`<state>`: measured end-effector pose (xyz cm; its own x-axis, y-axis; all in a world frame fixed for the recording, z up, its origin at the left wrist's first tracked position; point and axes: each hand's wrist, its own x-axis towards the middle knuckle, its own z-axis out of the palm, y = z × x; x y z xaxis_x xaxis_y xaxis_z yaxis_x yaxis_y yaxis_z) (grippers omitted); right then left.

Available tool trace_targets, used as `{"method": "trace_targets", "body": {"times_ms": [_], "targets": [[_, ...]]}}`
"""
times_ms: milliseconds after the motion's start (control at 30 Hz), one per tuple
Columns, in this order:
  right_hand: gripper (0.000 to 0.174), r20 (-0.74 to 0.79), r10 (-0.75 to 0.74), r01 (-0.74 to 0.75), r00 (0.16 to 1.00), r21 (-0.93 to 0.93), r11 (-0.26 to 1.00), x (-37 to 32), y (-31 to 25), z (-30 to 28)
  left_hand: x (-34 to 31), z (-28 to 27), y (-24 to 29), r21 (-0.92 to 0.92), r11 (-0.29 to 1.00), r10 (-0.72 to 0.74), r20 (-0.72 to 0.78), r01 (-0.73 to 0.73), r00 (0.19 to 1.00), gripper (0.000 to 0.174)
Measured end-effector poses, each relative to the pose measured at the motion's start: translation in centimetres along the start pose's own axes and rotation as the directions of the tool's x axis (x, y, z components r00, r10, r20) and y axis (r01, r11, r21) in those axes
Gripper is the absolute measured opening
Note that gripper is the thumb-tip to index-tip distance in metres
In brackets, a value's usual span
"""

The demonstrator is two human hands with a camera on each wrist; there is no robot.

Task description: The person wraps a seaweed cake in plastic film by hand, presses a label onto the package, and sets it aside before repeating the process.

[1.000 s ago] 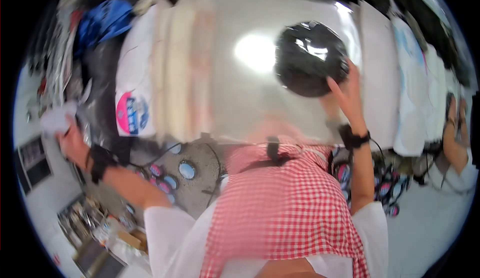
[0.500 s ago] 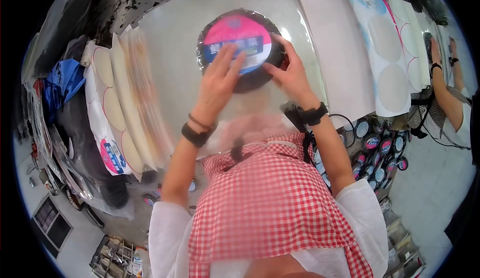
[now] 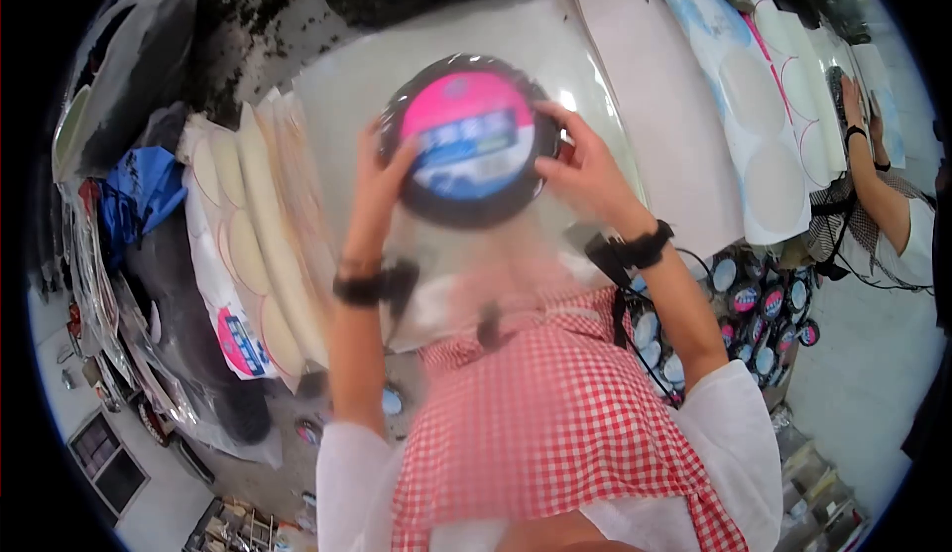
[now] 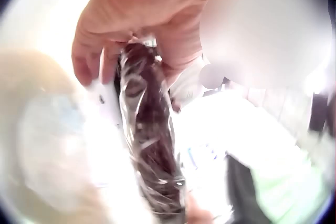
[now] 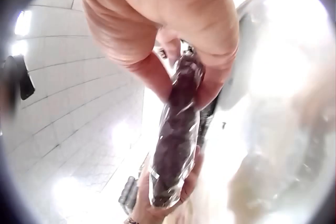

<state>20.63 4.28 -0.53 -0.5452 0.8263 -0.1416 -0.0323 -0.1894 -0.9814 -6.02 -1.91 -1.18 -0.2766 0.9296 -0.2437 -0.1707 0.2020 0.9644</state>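
Note:
A round dark package [image 3: 471, 210] in clear wrap, with a pink, white and blue label [image 3: 466, 135] facing up, is held between both hands in the head view. My left hand [image 3: 377, 185] grips its left edge, and my right hand [image 3: 587, 167] pinches the right edge. The left wrist view shows the package [image 4: 149, 129] edge-on, thin and dark under crinkled film, with the left hand [image 4: 142, 19] around its rim. Seen from the right wrist, thumb and fingers of the right hand [image 5: 168, 24] clasp the opposite edge of the package [image 5: 176, 129].
Beneath the package is a pale, shiny work surface [image 3: 347, 66]. Label sheets [image 3: 243, 225] are stacked at left, and more sheets [image 3: 664, 106] lie at right. Several round packages [image 3: 764, 304] are on the floor at lower right. Another person's arm [image 3: 878, 190] shows at far right.
The left hand came from the far left with a label, lay flat on the package, and now grips its edge. The right hand stayed at the package, which now shows the label and is slightly lower.

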Motion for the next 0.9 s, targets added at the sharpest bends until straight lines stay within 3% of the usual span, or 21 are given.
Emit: {"method": "trace_targets", "body": {"times_ms": [33,67,100,133,167,200,233,267,333,400,433,533,567,667,733,833,867,900], "targets": [[0.065,0.126,-0.006,-0.009,0.992,0.113,0.994,0.1,-3.0,1.2,-1.9,-0.9,1.9,-0.288,0.955,-0.084,-0.012,0.077,0.996,0.054],[0.063,0.270,-0.101,0.084,0.958,0.076,0.994,0.9,-4.9,1.9,-3.2,-3.4,1.2,-0.281,0.959,0.006,-0.065,-0.024,0.998,0.051],[0.061,0.357,-0.086,0.074,0.930,0.046,0.996,1.7,-7.7,2.3,-6.0,-8.0,-0.7,-0.438,0.898,-0.071,-0.219,-0.033,0.973,0.049],[0.059,0.441,-0.067,0.068,0.895,0.013,0.998,2.8,-9.9,2.7,-7.8,-9.5,-0.3,-0.826,0.523,0.319,-0.037,-0.209,0.947,0.042],[0.056,0.394,-0.119,0.236,0.911,-0.263,0.936,5.2,-10.7,2.9,-9.6,-11.0,0.1,-0.988,0.091,0.650,0.151,0.122,0.745,0.037],[0.053,0.362,-0.181,0.359,0.915,-0.520,0.775,8.4,-11.1,3.1,-10.3,-9.5,4.1,-0.996,-0.040,0.825,0.008,0.074,0.566,0.042],[0.050,0.333,-0.340,0.465,0.879,-0.756,0.460,11.7,-10.3,3.2,-11.0,-8.1,8.0,-0.979,-0.178,0.931,-0.135,0.096,0.340,0.049],[0.046,0.361,-0.484,0.450,0.797,-0.890,0.078,15.3,-8.9,3.3,-11.7,-7.9,9.7,-0.992,-0.122,0.964,-0.118,0.006,0.239,0.056],[0.042,0.559,-0.649,0.270,0.516,-0.825,-0.497,23.0,-7.0,2.9,-11.5,-9.3,8.8,-0.997,0.003,0.885,-0.034,-0.078,0.465,0.063],[0.041,0.604,-0.593,0.176,0.533,-0.765,-0.620,27.9,-5.8,2.9,-10.5,-9.3,7.5,-0.976,0.169,0.715,0.026,-0.136,0.699,0.071],[0.044,0.613,-0.598,0.274,0.516,-0.780,-0.563,30.0,-5.1,2.6,-10.0,-8.3,6.8,-0.953,0.267,0.580,0.042,-0.141,0.813,0.075],[0.037,0.623,-0.625,0.259,0.471,-0.775,-0.577,32.4,-3.5,1.7,-7.2,-6.8,4.4,-0.900,0.427,0.411,0.282,0.089,0.867,0.077],[0.036,0.647,-0.641,0.261,0.412,-0.758,-0.598,31.2,-4.2,1.4,-6.2,-6.6,3.4,-0.853,0.505,0.330,0.336,0.136,0.882,0.075],[0.038,0.680,-0.640,0.310,0.358,-0.733,-0.605,24.6,-6.0,1.3,-3.0,-5.2,1.6,-0.757,0.606,-0.012,0.298,0.244,0.955,0.069],[0.038,0.670,-0.614,0.394,0.417,-0.742,-0.542,17.1,-7.3,1.7,-1.0,-3.5,0.4,-0.752,0.587,-0.134,0.275,0.300,0.952,0.067],[0.037,0.634,-0.561,0.531,0.532,-0.766,-0.362,6.0,-5.9,2.3,-0.1,-1.5,0.0,-0.659,0.684,-0.221,0.222,0.313,0.950,0.067],[0.037,0.625,-0.533,0.560,0.570,-0.770,-0.305,2.8,-4.7,2.5,0.0,-1.9,-1.7,-0.655,0.707,-0.103,0.278,0.267,0.955,0.065],[0.037,0.628,-0.492,0.572,0.603,-0.770,-0.283,0.4,-3.2,2.5,-0.8,-0.9,-1.2,-0.651,0.721,-0.146,0.192,0.237,0.970,0.063]]}}
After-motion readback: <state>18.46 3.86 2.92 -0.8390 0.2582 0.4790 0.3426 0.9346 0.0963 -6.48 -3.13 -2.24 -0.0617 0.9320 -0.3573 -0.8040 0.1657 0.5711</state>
